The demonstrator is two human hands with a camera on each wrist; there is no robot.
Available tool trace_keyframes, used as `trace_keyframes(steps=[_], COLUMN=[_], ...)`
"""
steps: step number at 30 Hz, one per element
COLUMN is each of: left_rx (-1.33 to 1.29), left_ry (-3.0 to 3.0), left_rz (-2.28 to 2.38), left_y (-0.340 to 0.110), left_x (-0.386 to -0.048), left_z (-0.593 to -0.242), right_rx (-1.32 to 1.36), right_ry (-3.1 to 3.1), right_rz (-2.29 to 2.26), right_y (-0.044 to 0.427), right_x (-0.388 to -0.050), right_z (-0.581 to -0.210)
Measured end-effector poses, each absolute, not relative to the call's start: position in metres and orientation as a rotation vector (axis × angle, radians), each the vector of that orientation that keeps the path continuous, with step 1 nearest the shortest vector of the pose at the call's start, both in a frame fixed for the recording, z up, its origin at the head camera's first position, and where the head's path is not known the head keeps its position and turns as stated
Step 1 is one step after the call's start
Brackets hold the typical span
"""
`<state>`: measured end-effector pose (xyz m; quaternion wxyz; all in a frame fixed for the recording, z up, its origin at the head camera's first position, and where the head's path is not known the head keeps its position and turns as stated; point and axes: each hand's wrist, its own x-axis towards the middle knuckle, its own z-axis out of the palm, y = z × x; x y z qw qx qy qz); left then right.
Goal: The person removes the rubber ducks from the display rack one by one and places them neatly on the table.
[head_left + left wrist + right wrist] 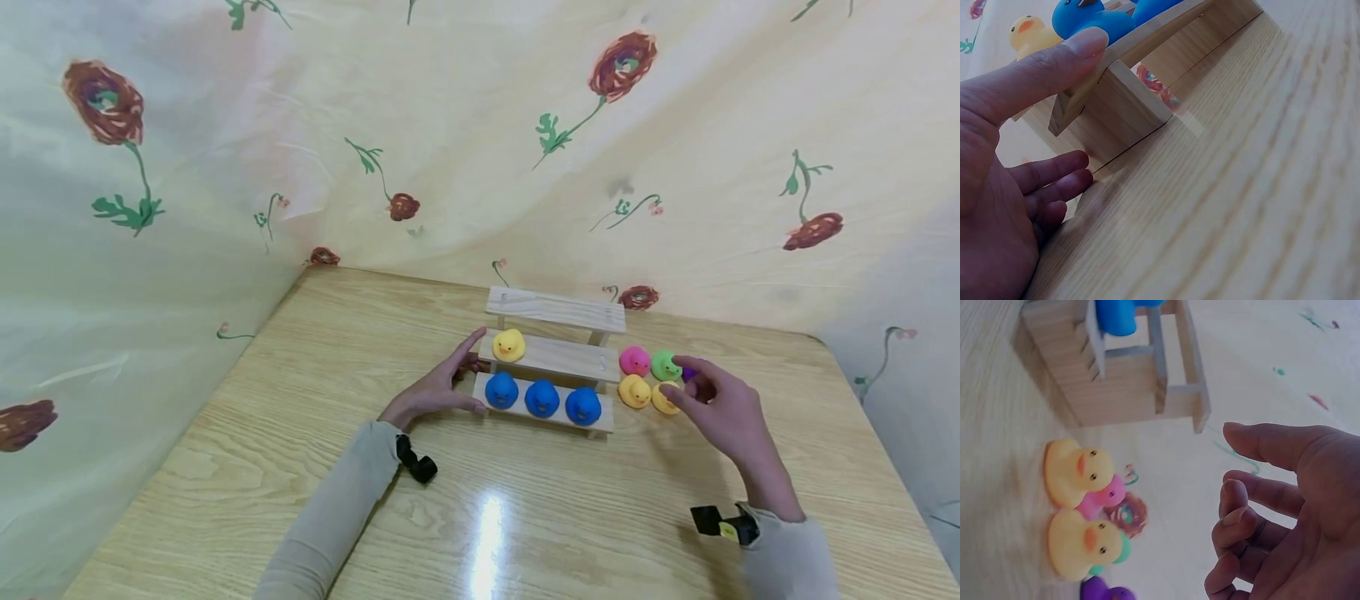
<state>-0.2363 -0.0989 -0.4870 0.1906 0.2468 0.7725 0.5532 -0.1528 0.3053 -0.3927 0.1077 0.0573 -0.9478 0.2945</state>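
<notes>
A small three-step wooden rack stands on the table. Three blue rubber ducks sit along its lowest step, and one yellow rubber duck is at the left of the middle step. My left hand is at the rack's left end; its thumb lies against the lowest step's edge beside a blue duck, with the lower fingers loose beneath. My right hand, empty, hovers with bent, parted fingers near loose rubber ducks: two yellow, one pink, one green and one purple.
The rack's top step bears no duck. Flower-patterned cloth hangs behind the wood-grain table and along its sides. Loose ducks sit close to the rack's right end.
</notes>
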Motion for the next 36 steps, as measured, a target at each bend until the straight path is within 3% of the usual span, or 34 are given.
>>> trace_keyframes(steps=[36], left_rx=[0.67], left_ry=[2.164], left_rz=[1.557], left_y=[-0.096], left_x=[-0.237], left_z=[-0.482], right_rx=[0.377], right_ry=[-2.671], right_rz=[1.071], right_y=[0.205], right_x=[-0.181], right_z=[-0.363])
